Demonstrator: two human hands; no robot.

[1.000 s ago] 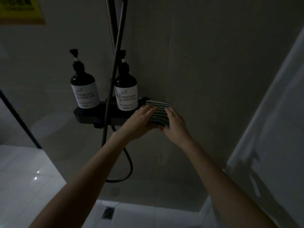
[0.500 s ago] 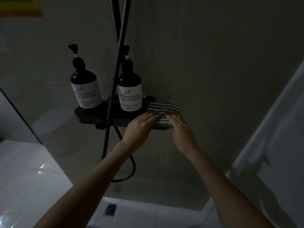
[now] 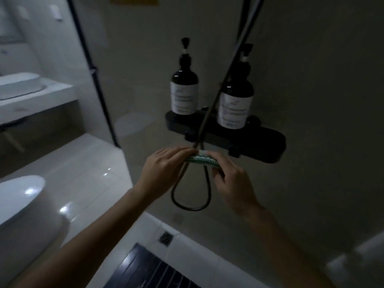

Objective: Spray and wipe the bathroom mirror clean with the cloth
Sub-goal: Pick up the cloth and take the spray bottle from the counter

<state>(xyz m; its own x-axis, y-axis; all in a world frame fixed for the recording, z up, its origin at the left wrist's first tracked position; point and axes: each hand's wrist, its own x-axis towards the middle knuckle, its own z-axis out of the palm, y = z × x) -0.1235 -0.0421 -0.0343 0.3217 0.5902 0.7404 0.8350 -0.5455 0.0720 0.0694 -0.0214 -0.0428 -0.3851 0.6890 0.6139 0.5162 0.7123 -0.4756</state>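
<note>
Both hands meet on the cloth (image 3: 201,161) — folded green-and-white, held in mid-air just below the dark shelf (image 3: 228,138), clear of it, not resting on it. Left hand (image 3: 164,169): fingers fairly straight, laid over the cloth's left end, thumb hidden, so pinch or mere press — cannot tell for sure. Right hand (image 3: 230,179): fingers curled round the cloth's right end, gripping it. Cloth's long axis runs left-right, tilted slightly down to the right, spanning between the two hands; both equally near, right has the firmer hold. Shower hose (image 3: 207,183) loops down right behind the cloth, touching or nearly so.

Further back, two dark pump bottles (image 3: 184,92) (image 3: 235,104) stand upright on the shelf against the wall. No spray bottle and no mirror in view; sink (image 3: 20,86) sits far off to the left, toilet (image 3: 20,196) lower left. Likely next: carry the cloth leftward toward the sink side — the mirror is probably there.
</note>
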